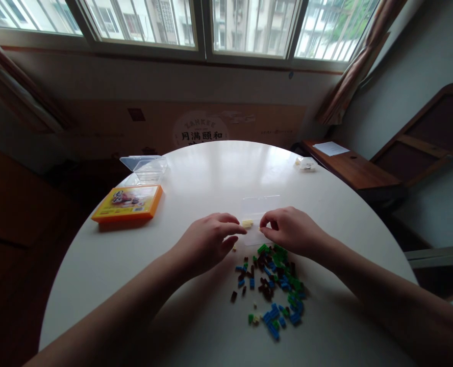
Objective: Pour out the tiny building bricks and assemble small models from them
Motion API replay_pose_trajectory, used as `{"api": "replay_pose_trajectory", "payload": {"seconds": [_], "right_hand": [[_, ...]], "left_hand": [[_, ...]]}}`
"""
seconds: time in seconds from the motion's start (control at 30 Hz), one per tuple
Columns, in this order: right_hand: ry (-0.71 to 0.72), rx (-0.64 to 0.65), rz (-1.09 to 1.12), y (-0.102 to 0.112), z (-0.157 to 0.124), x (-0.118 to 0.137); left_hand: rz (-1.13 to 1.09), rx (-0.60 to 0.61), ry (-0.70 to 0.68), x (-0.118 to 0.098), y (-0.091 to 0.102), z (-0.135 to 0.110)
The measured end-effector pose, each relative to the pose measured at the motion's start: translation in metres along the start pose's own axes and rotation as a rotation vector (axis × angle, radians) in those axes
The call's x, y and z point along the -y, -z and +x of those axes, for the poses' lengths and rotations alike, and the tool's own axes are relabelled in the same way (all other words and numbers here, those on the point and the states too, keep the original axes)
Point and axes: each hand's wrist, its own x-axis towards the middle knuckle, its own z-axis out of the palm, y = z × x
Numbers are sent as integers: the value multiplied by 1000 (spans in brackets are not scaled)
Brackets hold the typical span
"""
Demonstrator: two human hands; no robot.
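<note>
A pale yellow block built of small bricks [247, 224] sits on a clear plastic sheet [263, 205] in the middle of the table. At its left is my left hand [216, 235], with the index finger stretched out close to the block and the thumb apart from it. My right hand [291, 228], on the other side, pinches a tiny pale yellow brick [260, 229] between thumb and index finger, mostly hidden by the fingertips. Below the hands lies a loose pile of blue, green and brown toy bricks [267, 290], with several pale yellow ones among them.
On the left of the round white table [107, 285] lies an orange and yellow box [129, 203]. Behind it stands an opened clear plastic container [144, 168]. A small white packet [306, 164] rests near the far right edge, beyond which is a wooden surface [360, 165].
</note>
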Motion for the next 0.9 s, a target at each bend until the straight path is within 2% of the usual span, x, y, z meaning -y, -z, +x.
{"api": "replay_pose_trajectory", "payload": {"seconds": [0.23, 0.4, 0.57, 0.9], "right_hand": [[12, -7, -70, -2, 4, 1], [128, -79, -36, -3, 4, -6], [210, -34, -64, -6, 5, -9], [193, -117, -86, -12, 7, -8]], "left_hand": [[12, -7, -14, 3, -6, 1], [1, -10, 5, 3, -5, 1], [-2, -10, 13, 4, -6, 1], [-9, 17, 5, 2, -2, 0]]}}
